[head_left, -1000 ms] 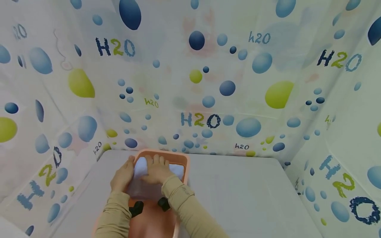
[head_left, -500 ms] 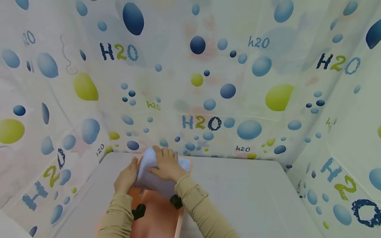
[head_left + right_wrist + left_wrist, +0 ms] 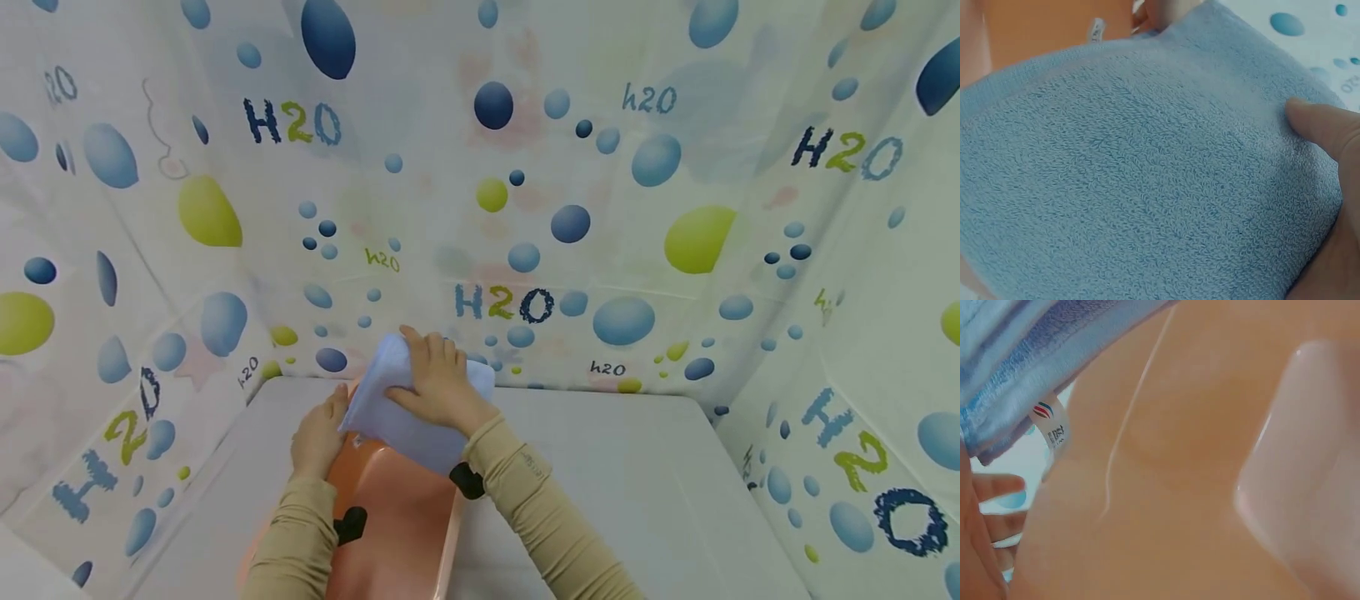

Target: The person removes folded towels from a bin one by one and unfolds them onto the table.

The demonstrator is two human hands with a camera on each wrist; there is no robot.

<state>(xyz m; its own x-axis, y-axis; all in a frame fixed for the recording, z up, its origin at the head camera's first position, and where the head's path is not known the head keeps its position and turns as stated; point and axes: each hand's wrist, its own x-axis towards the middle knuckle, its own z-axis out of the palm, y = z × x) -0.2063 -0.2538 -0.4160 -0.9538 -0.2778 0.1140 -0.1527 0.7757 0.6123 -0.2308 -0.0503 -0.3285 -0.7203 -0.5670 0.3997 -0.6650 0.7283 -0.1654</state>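
Note:
A folded light blue towel (image 3: 390,417) (image 3: 1147,175) is held tilted above the far end of an orange plastic basin (image 3: 390,517) (image 3: 1197,456). My right hand (image 3: 438,379) lies on top of the towel and grips it, the thumb (image 3: 1319,125) pressed into the pile. My left hand (image 3: 318,437) holds the basin's left rim just below the towel's corner, with its fingers (image 3: 997,486) outside the wall. The towel's white label (image 3: 1052,428) hangs from its lower edge (image 3: 1022,362). The towel's underside and the basin's far end are hidden.
The basin stands near the left back of a white table (image 3: 615,483). A curtain (image 3: 525,167) printed with blue and green bubbles and "H2O" closes in the table at the back and on both sides. Black straps (image 3: 467,481) sit on both wrists.
The towel lay flat inside the basin a second ago. My right hand has lifted it up and away toward the back wall. My left hand has stayed at the rim.

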